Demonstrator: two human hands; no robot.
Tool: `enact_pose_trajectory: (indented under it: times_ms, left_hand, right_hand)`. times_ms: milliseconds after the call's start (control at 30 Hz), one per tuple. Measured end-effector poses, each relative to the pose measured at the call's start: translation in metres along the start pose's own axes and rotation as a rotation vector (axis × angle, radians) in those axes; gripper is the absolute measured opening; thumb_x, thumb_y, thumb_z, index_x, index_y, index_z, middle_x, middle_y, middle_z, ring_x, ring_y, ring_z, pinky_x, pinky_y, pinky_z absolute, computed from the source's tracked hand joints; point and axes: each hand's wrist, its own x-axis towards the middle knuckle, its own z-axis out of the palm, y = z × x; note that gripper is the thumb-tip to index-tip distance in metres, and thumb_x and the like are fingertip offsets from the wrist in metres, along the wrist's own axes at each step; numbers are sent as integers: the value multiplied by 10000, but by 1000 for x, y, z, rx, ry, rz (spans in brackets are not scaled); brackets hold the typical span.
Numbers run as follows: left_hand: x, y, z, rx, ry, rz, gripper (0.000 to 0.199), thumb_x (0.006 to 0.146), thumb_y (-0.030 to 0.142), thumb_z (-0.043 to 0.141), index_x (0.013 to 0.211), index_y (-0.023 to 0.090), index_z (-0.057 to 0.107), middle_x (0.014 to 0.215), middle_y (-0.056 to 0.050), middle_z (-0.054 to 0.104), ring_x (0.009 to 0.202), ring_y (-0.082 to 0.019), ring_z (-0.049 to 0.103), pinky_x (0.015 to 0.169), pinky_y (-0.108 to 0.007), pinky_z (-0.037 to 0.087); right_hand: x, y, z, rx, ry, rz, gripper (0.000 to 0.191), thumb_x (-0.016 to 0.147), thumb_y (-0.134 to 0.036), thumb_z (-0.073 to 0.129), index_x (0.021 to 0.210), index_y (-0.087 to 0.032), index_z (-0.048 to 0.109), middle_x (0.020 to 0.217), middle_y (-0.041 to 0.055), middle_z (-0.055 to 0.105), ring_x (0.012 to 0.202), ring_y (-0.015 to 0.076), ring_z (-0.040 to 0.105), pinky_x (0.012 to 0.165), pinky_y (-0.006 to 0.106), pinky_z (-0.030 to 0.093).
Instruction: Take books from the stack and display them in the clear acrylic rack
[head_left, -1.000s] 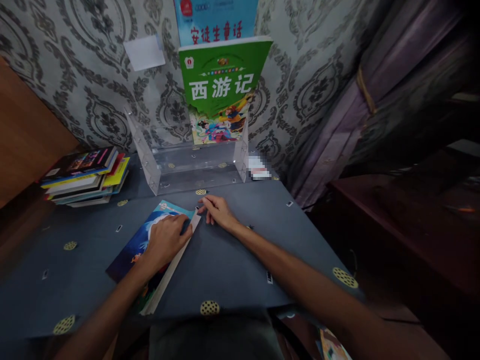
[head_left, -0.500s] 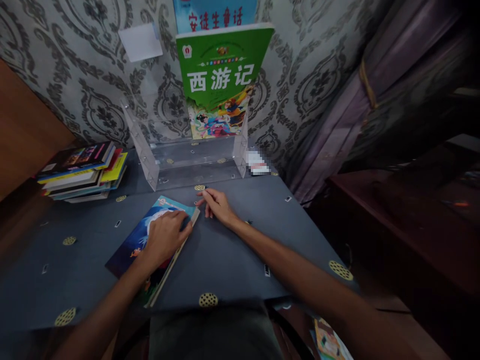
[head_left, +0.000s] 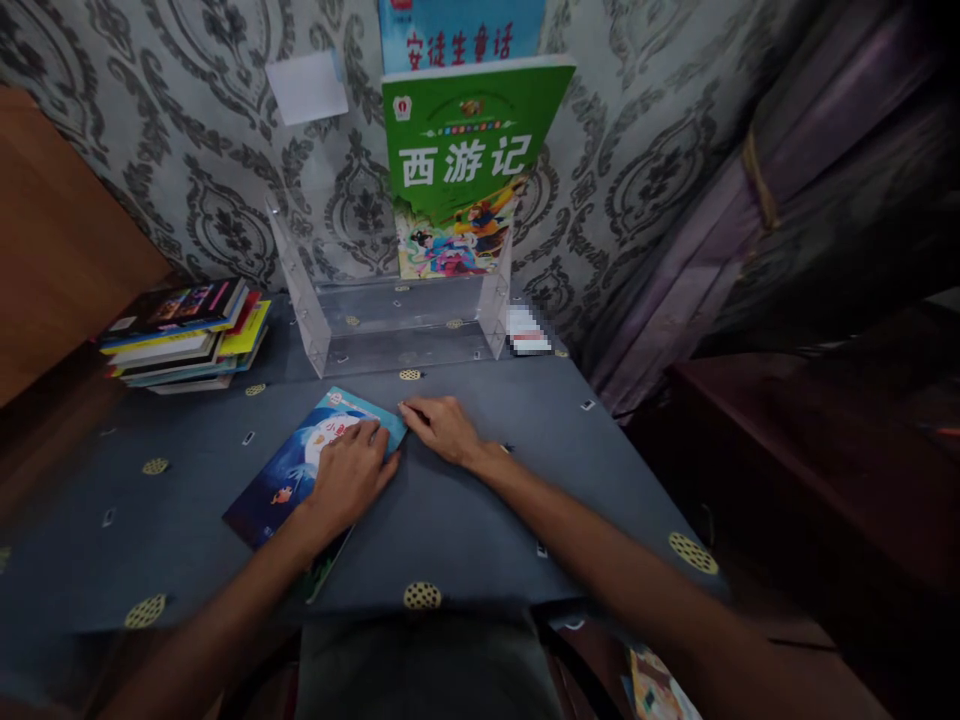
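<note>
A blue picture book (head_left: 281,470) with a white round patch on its cover lies slanted on the cloth-covered table. My left hand (head_left: 354,468) rests palm down over the cover's right half, fingers laid across it and slightly apart, thumb by the right edge. Close to the book's top right corner is my right hand (head_left: 444,428), fingers curled and tips at or just beside that corner. Whether they pinch anything cannot be seen. Behind stands a clear acrylic book rack (head_left: 405,345) bearing a green book (head_left: 469,165), with a light blue book (head_left: 461,35) behind it.
A stack of books (head_left: 187,335) sits at the table's back left. Right of the rack lies a small blurred-out item (head_left: 527,332). A white card (head_left: 307,88) shows at the rack's upper left. A dark red cabinet (head_left: 787,450) stands beyond the table's right edge.
The blue book's cover has come down flat; its page edges showed more before. My right hand's fingers have curled in by the corner. The whole view has shifted slightly.
</note>
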Motion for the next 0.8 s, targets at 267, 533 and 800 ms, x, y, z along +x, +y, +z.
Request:
enact_pose_trajectory:
  times_ms: [267, 533, 800]
  left_hand:
    - [-62, -74, -8, -250, -176, 314, 704, 910, 618, 531, 1521, 318, 348, 1591, -66, 368, 1445, -296, 368, 1170, -486, 328]
    - [-111, -109, -3, -289, -215, 317, 942, 785, 705, 627, 1559, 398, 185, 1630, -57, 262, 1465, -354, 315, 1171, -552, 301]
    - [-107, -104, 12, -224, -80, 263, 870, 845, 653, 594, 1563, 375, 189, 1616, -71, 298, 1467, -341, 316, 1173, -560, 300]
  right_hand:
    - [-10, -36, -9, -382, -174, -26, 277, 1028, -254, 410, 1014, -169, 674, 946, 111, 751, 886, 228, 689, 710, 286, 413]
    - [-16, -52, -3, -403, -207, -39, 313, 1029, -309, 436, 1250, -131, 568, 1058, 147, 727, 1073, 281, 637, 932, 387, 476]
    - [16, -33, 24, -351, -150, -145, 428, 1004, -352, 500, 1338, -85, 514, 1339, 192, 607, 1246, 301, 553, 1040, 417, 447]
